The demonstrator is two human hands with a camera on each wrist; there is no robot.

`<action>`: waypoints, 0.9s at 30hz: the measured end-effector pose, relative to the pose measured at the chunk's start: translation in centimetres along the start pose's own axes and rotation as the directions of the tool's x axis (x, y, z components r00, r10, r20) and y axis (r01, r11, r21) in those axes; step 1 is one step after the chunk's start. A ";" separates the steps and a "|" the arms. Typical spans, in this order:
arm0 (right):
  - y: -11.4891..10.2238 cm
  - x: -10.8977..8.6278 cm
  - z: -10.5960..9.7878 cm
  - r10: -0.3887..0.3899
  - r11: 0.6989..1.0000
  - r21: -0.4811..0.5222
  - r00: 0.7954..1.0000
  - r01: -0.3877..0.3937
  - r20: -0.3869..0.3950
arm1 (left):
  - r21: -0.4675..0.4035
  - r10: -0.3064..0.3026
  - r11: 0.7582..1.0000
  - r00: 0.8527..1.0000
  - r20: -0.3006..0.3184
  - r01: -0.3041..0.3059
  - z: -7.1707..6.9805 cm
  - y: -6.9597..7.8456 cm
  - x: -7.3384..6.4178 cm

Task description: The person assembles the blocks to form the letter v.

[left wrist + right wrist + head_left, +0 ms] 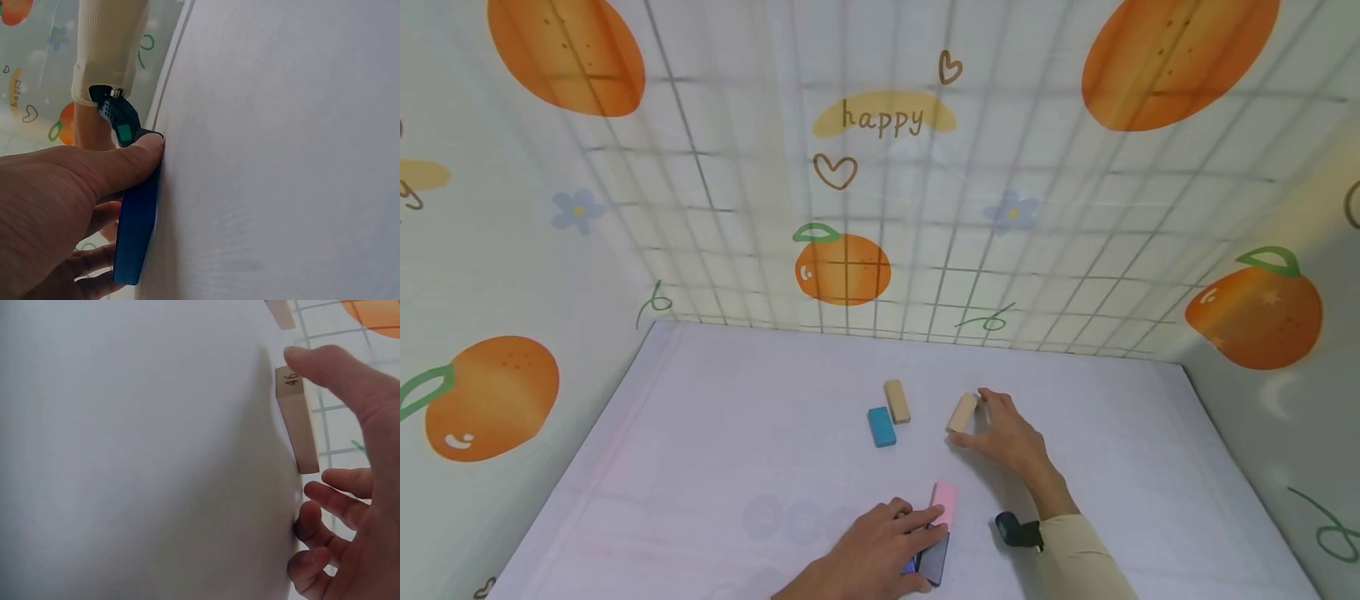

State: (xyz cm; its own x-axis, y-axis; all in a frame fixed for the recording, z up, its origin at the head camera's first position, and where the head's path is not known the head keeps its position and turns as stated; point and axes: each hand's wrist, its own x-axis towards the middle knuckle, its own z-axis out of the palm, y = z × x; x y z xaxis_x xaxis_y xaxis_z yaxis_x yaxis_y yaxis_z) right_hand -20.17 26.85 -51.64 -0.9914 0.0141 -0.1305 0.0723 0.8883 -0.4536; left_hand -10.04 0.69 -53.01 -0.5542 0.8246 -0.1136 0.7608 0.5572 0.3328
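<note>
My left hand (880, 546) lies over a small group of blocks. In the left wrist view its thumb touches one end of a blue block (139, 228), and its other fingers reach round to the far end. A dark grey block (934, 557) and a pink block (946, 503) stand end to end beside it, under the fingertips. My right hand (1011, 437) is spread about a plain wooden block (962, 412), thumb near one end and fingers near the other. In the right wrist view small gaps show between this wooden block (299, 425), marked 46, and the hand.
Farther back, a light blue block (882, 427) lies next to another wooden block (897, 402). All rest on a white tabletop (700, 433), bounded by patterned cloth walls (737, 208). A black wrist device (1018, 531) sits on the right sleeve.
</note>
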 end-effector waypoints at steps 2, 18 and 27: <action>-0.1 0.0 0.0 -0.005 1.000 -0.005 1.000 0.005 -0.002 | 0.002 0.003 1.000 1.000 -0.004 -0.003 -0.1 0.0 -0.1; -0.1 0.6 0.3 -0.031 1.000 -0.003 0.999 0.031 -0.008 | 0.002 0.010 1.000 1.000 -0.008 -0.010 -0.1 0.0 -0.1; -0.4 0.6 0.2 -0.047 0.999 0.002 0.999 0.047 -0.010 | 0.009 0.009 1.000 1.000 -0.009 -0.009 0.1 -0.1 0.0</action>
State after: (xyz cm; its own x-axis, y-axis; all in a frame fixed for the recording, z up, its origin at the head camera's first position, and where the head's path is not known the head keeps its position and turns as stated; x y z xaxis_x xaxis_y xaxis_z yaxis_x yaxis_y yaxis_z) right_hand -20.79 26.45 -51.70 -0.9947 -0.0235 -0.1001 0.0254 0.8871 -0.4608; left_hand -10.04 0.66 -53.14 -0.5502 0.8287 -0.1025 0.7687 0.5507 0.3253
